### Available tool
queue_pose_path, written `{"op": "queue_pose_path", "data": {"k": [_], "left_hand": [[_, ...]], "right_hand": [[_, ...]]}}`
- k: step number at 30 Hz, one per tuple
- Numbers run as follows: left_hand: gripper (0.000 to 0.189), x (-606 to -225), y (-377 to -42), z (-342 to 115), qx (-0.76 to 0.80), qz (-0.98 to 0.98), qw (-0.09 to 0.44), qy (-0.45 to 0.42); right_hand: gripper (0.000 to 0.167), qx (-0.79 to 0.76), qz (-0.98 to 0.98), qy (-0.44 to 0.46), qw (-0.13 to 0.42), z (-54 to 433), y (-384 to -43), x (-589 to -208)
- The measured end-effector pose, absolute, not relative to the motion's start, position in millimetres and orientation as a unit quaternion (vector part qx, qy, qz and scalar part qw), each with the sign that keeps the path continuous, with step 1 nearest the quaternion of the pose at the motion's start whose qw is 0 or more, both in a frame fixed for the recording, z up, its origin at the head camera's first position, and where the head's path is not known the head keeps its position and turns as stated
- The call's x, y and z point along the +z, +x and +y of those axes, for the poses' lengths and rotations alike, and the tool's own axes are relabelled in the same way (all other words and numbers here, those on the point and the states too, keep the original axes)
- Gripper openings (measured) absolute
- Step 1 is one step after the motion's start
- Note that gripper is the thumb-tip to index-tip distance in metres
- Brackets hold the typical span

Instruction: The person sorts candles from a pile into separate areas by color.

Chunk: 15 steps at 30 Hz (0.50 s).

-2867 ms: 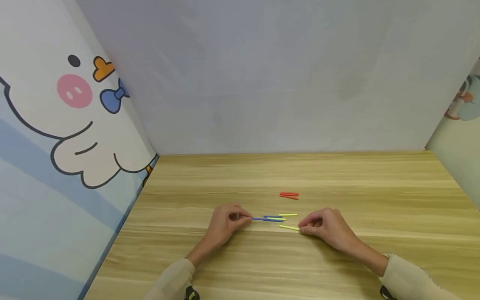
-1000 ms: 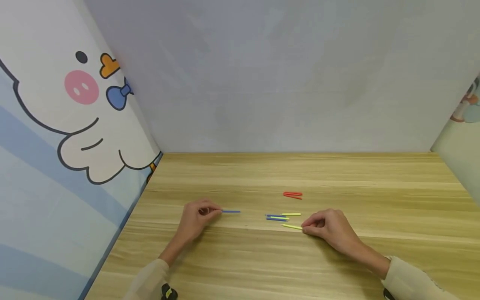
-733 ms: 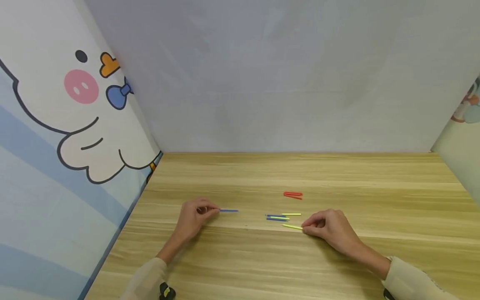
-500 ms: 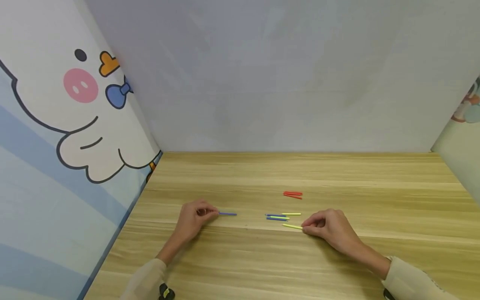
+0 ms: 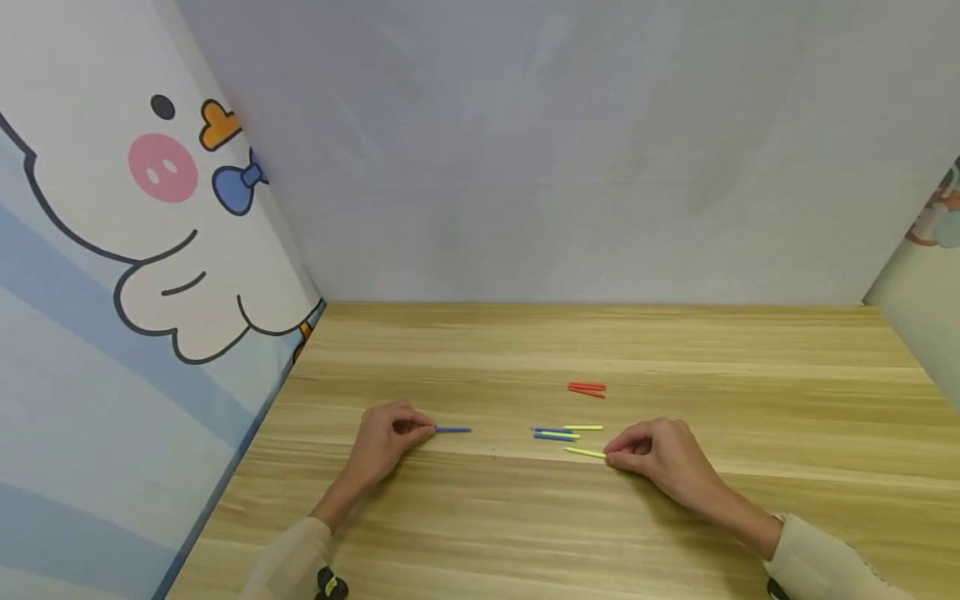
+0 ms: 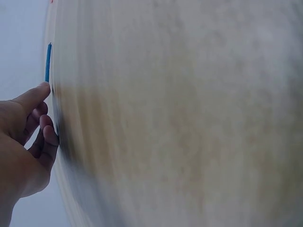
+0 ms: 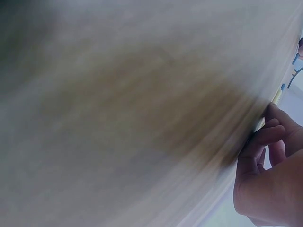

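Left of the middle, my left hand (image 5: 386, 437) pinches one end of a thin blue stick (image 5: 453, 430) between thumb and fingertips; it points right, along the wooden table. The left wrist view shows the same blue stick (image 6: 48, 64) jutting past the fingertips, its far end narrowed. My right hand (image 5: 660, 454) pinches the right end of a yellow stick (image 5: 583, 452), whose pointed end faces left. Between the hands lies a small group: two blue sticks (image 5: 555, 438) and two yellow sticks (image 5: 582, 427), close side by side.
Several red sticks (image 5: 587, 388) lie together farther back on the wooden table (image 5: 480, 517). A pale grey wall (image 5: 562, 167) rises behind its rear edge. On the left stands a panel with a cartoon figure (image 5: 217, 283).
My left hand has drawn the blue stick left, away from the group, and in the last second has shifted slightly toward the near edge. The right hand stays in place with its yellow stick.
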<state>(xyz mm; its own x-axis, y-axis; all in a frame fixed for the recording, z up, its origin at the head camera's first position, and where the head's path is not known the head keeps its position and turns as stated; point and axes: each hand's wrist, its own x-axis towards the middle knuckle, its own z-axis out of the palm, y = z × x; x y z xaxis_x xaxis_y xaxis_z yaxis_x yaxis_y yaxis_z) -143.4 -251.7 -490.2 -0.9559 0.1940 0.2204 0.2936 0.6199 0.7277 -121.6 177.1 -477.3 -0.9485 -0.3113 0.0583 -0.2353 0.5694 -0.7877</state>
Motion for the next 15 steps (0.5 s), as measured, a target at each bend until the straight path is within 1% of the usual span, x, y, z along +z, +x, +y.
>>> {"op": "queue_pose_path", "data": {"k": [15], "left_hand": [[0.006,-487.3,-142.5,-247.0,-0.424,-0.894,0.062,-0.129]], "right_hand": [[0.004,-0.443,0.882,-0.157,0.045,177.9,-122.0,-477.5]]}}
